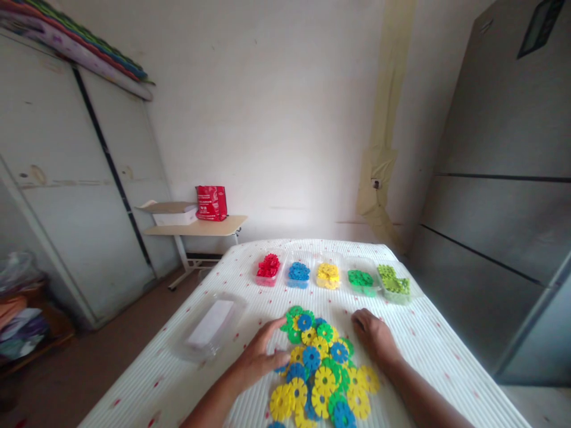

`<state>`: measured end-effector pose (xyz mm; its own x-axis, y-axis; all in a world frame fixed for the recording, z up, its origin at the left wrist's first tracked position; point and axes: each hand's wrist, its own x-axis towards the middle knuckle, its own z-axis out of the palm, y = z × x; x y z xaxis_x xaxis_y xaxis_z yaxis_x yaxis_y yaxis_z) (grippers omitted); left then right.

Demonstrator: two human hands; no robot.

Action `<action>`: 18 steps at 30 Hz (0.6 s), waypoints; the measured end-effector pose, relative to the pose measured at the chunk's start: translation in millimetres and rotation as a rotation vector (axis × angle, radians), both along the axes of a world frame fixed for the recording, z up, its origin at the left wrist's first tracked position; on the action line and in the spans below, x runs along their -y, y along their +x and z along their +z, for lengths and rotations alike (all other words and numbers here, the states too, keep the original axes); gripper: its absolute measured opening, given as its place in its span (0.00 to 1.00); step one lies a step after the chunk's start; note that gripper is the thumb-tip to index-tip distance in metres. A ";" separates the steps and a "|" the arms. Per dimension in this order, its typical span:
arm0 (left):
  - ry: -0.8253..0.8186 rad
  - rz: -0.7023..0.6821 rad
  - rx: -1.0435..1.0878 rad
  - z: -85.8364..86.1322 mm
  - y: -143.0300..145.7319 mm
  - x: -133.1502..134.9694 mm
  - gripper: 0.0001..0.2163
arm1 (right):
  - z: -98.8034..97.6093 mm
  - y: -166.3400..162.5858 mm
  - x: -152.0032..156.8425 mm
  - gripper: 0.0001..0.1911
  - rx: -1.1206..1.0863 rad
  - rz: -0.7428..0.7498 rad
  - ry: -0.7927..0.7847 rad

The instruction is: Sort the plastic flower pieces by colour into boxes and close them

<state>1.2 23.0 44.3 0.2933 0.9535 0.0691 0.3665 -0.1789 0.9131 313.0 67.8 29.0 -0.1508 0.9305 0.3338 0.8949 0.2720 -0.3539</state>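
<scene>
The pile of coloured discs (324, 378) lies on the surface (439, 351) at six o'clock. At its nine, the left hand (264, 355) is spread; at its two, the right hand (377, 336) curls, grip hidden.

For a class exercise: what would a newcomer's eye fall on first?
The bright pile of yellow, blue and green discs likely comes first, on the table between the left hand and right hand. Beyond it, five brightly filled tubs form a row. A red bag sits on a desk, back left.
</scene>
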 end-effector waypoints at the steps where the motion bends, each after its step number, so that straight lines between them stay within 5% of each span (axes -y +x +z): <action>1: -0.014 -0.045 -0.031 0.8 -5.8 8.8 0.34 | 1.3 0.7 -0.9 0.12 -0.045 0.016 -0.007; 6: 0.113 -0.185 -0.345 -34.4 -26.0 40.8 0.47 | 19.5 11.2 0.7 0.15 -0.413 0.085 -0.248; 11: 0.337 -0.207 -0.699 -77.6 -20.3 45.4 0.27 | 8.0 32.8 40.1 0.40 -0.404 0.399 -0.400; 13: 0.382 -0.192 -0.762 -73.7 -12.5 45.9 0.27 | -13.3 38.0 58.8 0.46 -0.253 0.497 -0.292; 15: 0.418 -0.183 -0.783 -60.8 -3.2 46.5 0.30 | -33.8 37.6 71.9 0.41 -0.129 0.549 -0.161; 18: 0.480 -0.154 -0.764 -39.2 12.9 46.3 0.38 | -43.5 26.3 80.8 0.40 -0.026 0.546 -0.002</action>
